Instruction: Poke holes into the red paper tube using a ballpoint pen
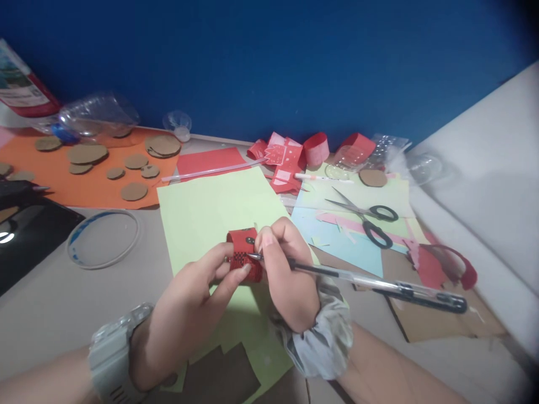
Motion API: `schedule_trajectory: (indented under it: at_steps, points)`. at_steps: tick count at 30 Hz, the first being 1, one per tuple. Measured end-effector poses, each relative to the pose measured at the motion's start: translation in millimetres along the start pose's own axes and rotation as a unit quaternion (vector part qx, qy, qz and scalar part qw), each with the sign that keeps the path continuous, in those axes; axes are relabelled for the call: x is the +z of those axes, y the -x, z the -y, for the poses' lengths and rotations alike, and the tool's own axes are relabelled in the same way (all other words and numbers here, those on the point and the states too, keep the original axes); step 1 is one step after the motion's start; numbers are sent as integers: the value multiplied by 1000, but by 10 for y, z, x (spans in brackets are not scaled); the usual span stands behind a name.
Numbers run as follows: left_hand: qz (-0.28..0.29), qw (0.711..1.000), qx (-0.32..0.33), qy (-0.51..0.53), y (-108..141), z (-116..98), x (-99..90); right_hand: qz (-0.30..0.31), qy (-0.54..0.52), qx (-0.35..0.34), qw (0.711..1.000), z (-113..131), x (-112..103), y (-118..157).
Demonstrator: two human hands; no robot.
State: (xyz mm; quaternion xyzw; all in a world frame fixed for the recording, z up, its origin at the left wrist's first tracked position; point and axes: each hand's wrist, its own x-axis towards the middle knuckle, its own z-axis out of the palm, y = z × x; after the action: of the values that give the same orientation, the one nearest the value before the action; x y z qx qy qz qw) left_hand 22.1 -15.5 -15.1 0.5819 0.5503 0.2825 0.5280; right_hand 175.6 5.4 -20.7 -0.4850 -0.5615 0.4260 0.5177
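Observation:
Between thumb and fingers, my left hand [187, 306] grips a small red paper tube [244, 240] marked with black eyes and a black checked pattern. My right hand [288, 280] is closed around a clear-barrelled black pen [353, 278], whose tip touches or nearly touches the tube's front. The right fingertips also rest against the tube's right edge. Both hands are above a light green paper sheet [210, 205]. Part of the tube is hidden behind my fingers.
Scissors [366, 216] lie partly spread on blue and green paper at right. Red paper pieces [288, 163] line the back by the blue wall. Cardboard discs [133, 191] sit on orange paper at left, with a tape ring [103, 264] nearer me.

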Motion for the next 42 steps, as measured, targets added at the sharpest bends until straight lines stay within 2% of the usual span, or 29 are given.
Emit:
schedule_trajectory:
  at_steps: [12, 26, 32, 36, 39, 42]
  points:
    - [1, 1000, 9, -11, 7, -4, -6, 0, -35, 13, 999, -24, 13, 4]
    - [-3, 1000, 22, -12, 20, 8, -13, -1, -34, -8, 999, -17, 9, 1]
    - [4, 1000, 13, -18, 14, 21, -16, -11, -36, 9, 999, -10, 25, -10]
    - [11, 1000, 14, 7, 18, 28, -12, -16, -52, 7, 999, -41, 12, 31]
    - [18, 999, 13, 24, 6, 3, -16, -11, -75, -6, 997, -62, 10, 67]
    - [15, 1000, 2, -5, -20, -30, -26, 11, -68, -40, 997, -67, 12, 79]
